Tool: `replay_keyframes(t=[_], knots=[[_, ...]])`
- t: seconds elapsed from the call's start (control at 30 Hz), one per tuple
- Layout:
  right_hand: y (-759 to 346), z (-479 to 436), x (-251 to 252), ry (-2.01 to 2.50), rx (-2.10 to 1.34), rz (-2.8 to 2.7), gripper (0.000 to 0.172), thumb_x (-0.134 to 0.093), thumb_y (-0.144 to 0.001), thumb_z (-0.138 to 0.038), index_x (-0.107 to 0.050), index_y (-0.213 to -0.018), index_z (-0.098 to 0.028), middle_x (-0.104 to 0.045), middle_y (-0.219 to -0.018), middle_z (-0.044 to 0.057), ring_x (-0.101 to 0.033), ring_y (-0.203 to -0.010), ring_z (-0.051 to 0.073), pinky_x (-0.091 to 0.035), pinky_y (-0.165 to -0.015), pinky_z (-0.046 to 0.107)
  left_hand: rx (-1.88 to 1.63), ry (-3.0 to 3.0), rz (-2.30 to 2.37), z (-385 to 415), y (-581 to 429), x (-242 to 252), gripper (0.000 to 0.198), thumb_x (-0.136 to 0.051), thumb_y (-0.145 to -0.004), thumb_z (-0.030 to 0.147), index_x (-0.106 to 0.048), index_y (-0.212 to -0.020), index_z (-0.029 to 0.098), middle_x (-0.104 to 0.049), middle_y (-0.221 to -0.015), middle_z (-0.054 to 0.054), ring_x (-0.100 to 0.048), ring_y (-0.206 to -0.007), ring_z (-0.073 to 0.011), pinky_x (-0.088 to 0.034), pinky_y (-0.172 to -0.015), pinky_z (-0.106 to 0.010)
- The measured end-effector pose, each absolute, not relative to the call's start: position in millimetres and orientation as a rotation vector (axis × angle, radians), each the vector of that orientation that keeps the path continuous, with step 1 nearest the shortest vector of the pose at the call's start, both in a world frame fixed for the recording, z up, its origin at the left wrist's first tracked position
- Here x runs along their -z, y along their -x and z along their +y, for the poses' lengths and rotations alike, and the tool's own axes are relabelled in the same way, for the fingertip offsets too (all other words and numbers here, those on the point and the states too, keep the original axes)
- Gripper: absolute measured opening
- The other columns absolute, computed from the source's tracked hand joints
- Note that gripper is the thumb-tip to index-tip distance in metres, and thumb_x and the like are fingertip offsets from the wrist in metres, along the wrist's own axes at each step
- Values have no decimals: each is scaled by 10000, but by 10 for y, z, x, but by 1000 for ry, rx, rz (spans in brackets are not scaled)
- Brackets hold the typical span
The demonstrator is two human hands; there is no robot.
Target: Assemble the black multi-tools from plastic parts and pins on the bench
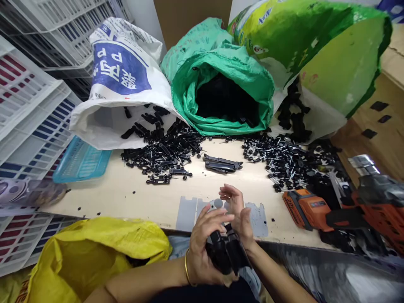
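Note:
My left hand [203,240], with a gold bangle at the wrist, is wrapped round a couple of bulky black plastic pieces [227,250] held side by side near the table's front edge. My right hand [238,212] is beside them, its fingers stretched and apart; whether its palm touches the pieces is unclear. Beyond my hands, a pair of long, folded black plastic assemblies [222,164] lies on the table. Left of these is a heap of small black plastic links [164,155]. To their right spreads a pile of black-headed metal pins [280,158].
A white sack [123,75], a green sack [186,105] and a bright green bag [341,71] stand along the back. An orange cordless power tool [309,208] lies right, a blue basket [83,158] left. Below the edge gapes a yellow sack [94,240]. White crates [31,105] rise left.

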State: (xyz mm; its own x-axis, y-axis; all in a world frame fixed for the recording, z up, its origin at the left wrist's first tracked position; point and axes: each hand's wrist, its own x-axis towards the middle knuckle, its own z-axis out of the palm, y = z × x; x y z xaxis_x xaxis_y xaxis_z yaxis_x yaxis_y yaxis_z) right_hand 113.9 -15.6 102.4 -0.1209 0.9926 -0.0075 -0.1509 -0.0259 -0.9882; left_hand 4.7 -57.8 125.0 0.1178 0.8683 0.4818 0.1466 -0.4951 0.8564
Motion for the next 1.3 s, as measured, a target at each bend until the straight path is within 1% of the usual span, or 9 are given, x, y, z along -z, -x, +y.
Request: replay_keyframes(t=[0.13,0.23,0.3,0.43,0.5,0.77,0.97,1.17,1.3], knots=[[-882,19,-726,1085,-1479,-1131,812,-80,-727,-815,-570,-1092,-280,-585,-888,77,-539,-1000,281,-451,-828,462,-1227,-1781,965,-347,-90,-1278,652,-594,-702,650,-449,-1181,233,-628,-1161,-106,-471,-1234,-297,-295,-1080,-515],[-1092,290,-599,1129,-1463,-1093,592,-386,-709,-766,-611,-955,-277,-603,-790,53,-587,-847,258,-491,-719,427,-1208,-1901,930,-43,-71,-1169,604,-638,-734,537,-463,-1202,198,-667,-1074,-103,-523,-1187,-282,-439,-996,-430],[-1429,583,-611,1178,-1382,-1063,425,-650,-658,-557,-597,-951,-255,-610,-841,44,-586,-818,226,-491,-723,391,-1261,-2056,961,176,-26,-1018,549,-632,-764,481,-478,-1191,172,-681,-1021,-106,-611,-1063,-261,-518,-891,-376],[-2058,1175,-767,1285,-1051,-921,266,-593,-745,-413,-544,-920,-219,-558,-860,12,-547,-825,153,-455,-789,333,-1148,-2253,1235,511,109,-767,436,-568,-810,487,-526,-1096,161,-692,-745,-30,-661,-605,-153,-533,-551,-243],[-2166,1348,-810,1296,-919,-947,256,-579,-753,-400,-540,-912,-203,-560,-819,4,-558,-790,142,-454,-786,327,-1012,-2270,1384,605,168,-725,430,-568,-805,491,-541,-1078,160,-677,-692,-9,-632,-540,-136,-497,-500,-225],[-2081,1580,-746,1334,-736,-1174,230,-572,-802,-377,-549,-943,-196,-592,-862,16,-586,-820,140,-463,-793,310,-576,-2562,1501,645,-85,-500,518,-639,-760,476,-542,-1169,174,-669,-999,-103,-618,-944,-241,-495,-788,-337],[-2099,2164,-846,1511,-420,-1592,173,-518,-808,-334,-537,-903,-191,-596,-864,48,-560,-834,184,-468,-789,360,-321,-2548,1555,695,-436,-377,572,-615,-767,483,-490,-1251,205,-359,-1424,-169,-341,-1301,-328,-293,-1040,-505],[-1834,3162,-813,1792,-133,-1890,292,-530,-770,-197,-531,-1050,-114,-549,-1105,174,-483,-1059,283,-390,-900,450,-279,-2561,1488,822,-449,-356,889,-620,-732,565,-188,-1444,255,-149,-1517,-155,-97,-1404,-328,-148,-1099,-534],[-1697,3718,-686,1930,-219,-1745,301,-627,-735,-237,-569,-967,-55,-521,-1118,235,-488,-1072,305,-366,-885,472,-232,-2572,1491,1141,-433,-344,998,-607,-688,650,-117,-1460,249,-156,-1514,-168,-102,-1404,-328,-123,-1106,-521]])
